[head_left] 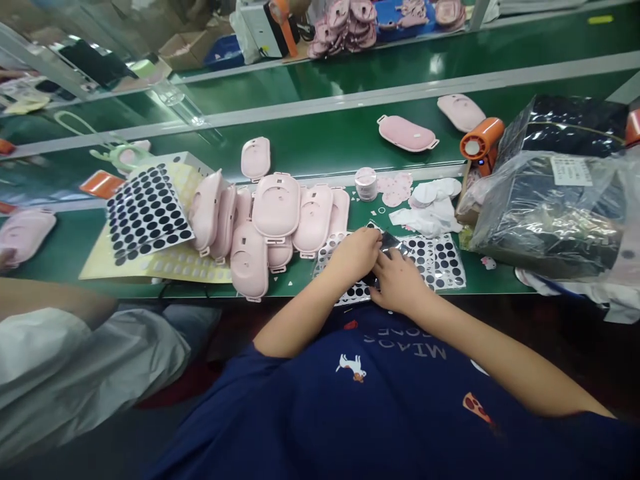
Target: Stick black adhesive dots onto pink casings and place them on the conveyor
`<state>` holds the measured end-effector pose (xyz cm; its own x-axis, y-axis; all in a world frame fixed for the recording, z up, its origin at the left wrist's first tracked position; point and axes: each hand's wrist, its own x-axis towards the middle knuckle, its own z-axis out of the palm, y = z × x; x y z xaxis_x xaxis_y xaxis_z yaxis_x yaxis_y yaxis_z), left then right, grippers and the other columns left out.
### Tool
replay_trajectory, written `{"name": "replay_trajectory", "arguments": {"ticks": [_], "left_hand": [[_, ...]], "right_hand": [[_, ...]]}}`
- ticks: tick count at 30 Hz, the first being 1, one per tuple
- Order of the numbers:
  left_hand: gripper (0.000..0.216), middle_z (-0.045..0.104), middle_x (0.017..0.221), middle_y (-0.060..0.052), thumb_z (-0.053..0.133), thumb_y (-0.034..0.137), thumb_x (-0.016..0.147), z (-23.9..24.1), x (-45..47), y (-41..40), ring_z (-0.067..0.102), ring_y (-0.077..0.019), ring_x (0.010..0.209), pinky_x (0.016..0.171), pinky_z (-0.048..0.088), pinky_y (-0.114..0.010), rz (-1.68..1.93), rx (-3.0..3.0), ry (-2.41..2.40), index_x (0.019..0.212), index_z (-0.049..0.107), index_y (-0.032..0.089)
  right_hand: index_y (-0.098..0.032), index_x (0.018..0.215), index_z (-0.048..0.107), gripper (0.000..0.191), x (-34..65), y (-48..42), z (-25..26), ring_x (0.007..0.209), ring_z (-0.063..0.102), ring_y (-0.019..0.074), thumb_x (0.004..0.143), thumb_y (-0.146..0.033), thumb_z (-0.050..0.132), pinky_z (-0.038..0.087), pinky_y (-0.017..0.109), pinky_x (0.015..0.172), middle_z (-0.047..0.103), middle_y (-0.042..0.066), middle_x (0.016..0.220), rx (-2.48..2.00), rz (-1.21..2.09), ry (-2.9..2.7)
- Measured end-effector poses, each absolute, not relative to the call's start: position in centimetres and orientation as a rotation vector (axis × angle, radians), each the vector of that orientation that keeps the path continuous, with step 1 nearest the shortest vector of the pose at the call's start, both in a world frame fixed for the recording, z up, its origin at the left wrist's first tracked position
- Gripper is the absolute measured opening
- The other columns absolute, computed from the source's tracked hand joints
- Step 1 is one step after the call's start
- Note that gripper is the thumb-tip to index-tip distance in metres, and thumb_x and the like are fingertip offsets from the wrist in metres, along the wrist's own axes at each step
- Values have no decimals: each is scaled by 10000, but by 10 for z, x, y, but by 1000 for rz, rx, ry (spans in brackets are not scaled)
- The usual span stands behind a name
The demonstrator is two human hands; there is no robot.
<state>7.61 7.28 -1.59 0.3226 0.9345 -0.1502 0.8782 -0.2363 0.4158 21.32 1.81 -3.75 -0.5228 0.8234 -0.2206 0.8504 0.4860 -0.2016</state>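
Note:
Both of my hands meet over a shiny black plastic-looking piece (393, 241) at the front edge of the bench. My left hand (364, 250) curls its fingers onto the black piece from the left. From the right, my right hand (401, 279) closes its bent fingers on the same piece, which is largely covered, so its kind does not show. Beneath lie sheets of round black stickers (447, 263) in clear film. Left of my hands, several pink plastic case shells (277, 207) are piled, some leaning on one another.
A larger sheet of black dots (150, 213) rests on yellow sheets at left. Beyond are a roll of stickers (366, 184), white scraps (433, 207) and a pink shell (407, 134). An orange fan (483, 143) and plastic-wrapped box (555, 207) stand right. A co-worker's arm (55, 300) is at left.

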Motion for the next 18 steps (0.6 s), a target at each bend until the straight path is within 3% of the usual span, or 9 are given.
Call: {"name": "replay_trajectory", "arguments": {"ticks": [4,8,12,18], "left_hand": [[150,701,1033,-112,470,166,965,-18,66,86,651,-263,1002,894,505,-379,216,2143,1654,948,619,174],[148,701,987,-105,477,156,954,-19,59,94,652,-259,977,890,507,-378,244,2125,1637,928,621,174],[169,706,1060,-117,476,166,960,-20,65,88,651,-261,1047,943,505,-384,278,2127,1580,985,643,166],[175,732,1004,-108,510,157,941,-24,75,84,680,-253,996,910,535,-361,322,2174,1547,946,685,159]], "right_hand": [[-112,1500,498,662,226,22,-37,1390,455,363,903,-392,558,422,490,1146,444,138,1601,1521,-559,2676],[-140,1437,564,559,233,37,-31,1287,579,282,921,-346,500,519,366,1019,481,124,1564,1783,-626,2572],[-121,1363,615,505,223,45,-24,1268,560,317,905,-298,494,527,394,978,515,135,1537,1714,-492,2511],[-79,1400,588,586,214,46,-22,1212,590,339,829,-204,555,545,423,930,569,184,1483,1634,-360,2532]]}}
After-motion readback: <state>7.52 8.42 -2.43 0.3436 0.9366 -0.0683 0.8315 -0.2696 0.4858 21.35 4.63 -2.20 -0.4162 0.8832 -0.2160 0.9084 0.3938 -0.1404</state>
